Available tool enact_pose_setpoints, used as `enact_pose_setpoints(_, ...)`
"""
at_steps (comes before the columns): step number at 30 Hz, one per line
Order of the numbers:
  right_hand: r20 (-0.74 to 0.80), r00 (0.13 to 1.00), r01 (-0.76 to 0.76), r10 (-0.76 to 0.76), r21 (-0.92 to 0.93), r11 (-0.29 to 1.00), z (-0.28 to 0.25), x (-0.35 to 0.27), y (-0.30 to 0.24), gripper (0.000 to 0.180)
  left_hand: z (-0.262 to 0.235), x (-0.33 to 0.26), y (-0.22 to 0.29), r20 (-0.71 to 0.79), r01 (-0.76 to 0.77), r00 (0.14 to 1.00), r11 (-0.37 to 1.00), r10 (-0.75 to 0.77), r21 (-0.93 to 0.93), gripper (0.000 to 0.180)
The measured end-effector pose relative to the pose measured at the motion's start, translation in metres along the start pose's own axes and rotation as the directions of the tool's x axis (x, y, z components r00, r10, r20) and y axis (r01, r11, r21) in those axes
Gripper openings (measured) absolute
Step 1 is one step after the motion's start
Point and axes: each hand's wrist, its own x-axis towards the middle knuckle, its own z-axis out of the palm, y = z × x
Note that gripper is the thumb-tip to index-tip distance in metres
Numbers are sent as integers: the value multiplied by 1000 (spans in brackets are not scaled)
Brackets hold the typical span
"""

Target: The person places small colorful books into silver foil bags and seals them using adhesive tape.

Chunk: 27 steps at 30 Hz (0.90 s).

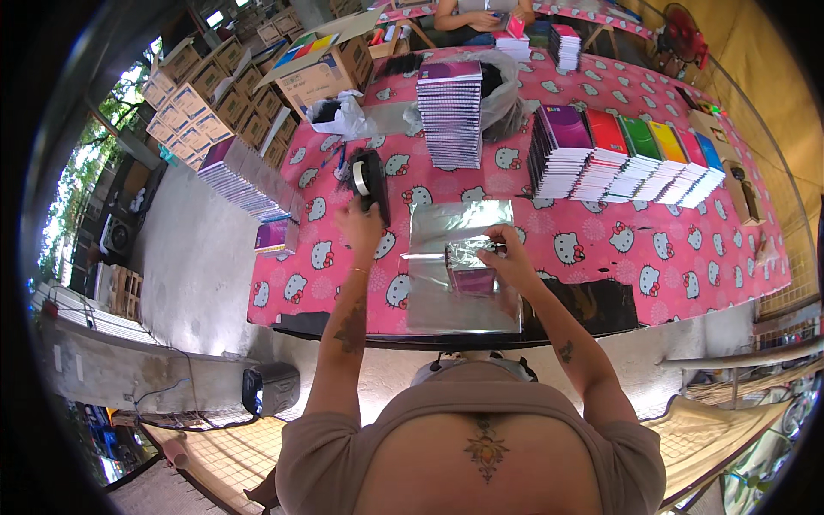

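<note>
A sheet of clear, shiny plastic film point(429, 300) lies near the table's front edge. On it is a small purple notebook point(474, 281), with film folded over its upper part. My right hand point(508, 260) is closed, its thumb and fingers gripping the folded film at the notebook's upper right. Farther left, my left hand point(360, 227) reaches to the near end of a black tape dispenser point(372, 184) with a pale tape roll. Its fingers look drawn together there; what they pinch is too small to make out.
Tall stacks of spiral notebooks point(451, 120) stand beyond the film, with a row of coloured notebook stacks point(635, 159) to the right. Left are more notebook piles point(249, 184), a white plastic bag point(342, 116) and cardboard boxes point(330, 77). Across the table, a person's hands point(491, 21) handle a notebook.
</note>
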Motion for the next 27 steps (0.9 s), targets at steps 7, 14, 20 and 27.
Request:
enact_pose_setpoints(7, -42, 999, 7, -5, 34, 999, -6, 0, 17, 40, -21, 18, -29, 337, 590, 804, 584, -490, -558, 22)
enact_pose_setpoints(14, -26, 1000, 4, -4, -18, 1000, 3, -4, -1, 37, -27, -29, -35, 93, 442, 895, 845, -436, -302, 15)
enact_pose_setpoints(20, -84, 996, 33, -30, 35, 999, -1, -3, 10, 39, -41, 22, 85, 194, -180, 980, 665, 53, 725, 20)
enact_pose_setpoints(27, -114, 994, 5, 0, 41, 999, 6, -7, 0, 41, -25, -4, 33, 115, 440, 874, 667, -472, -601, 17)
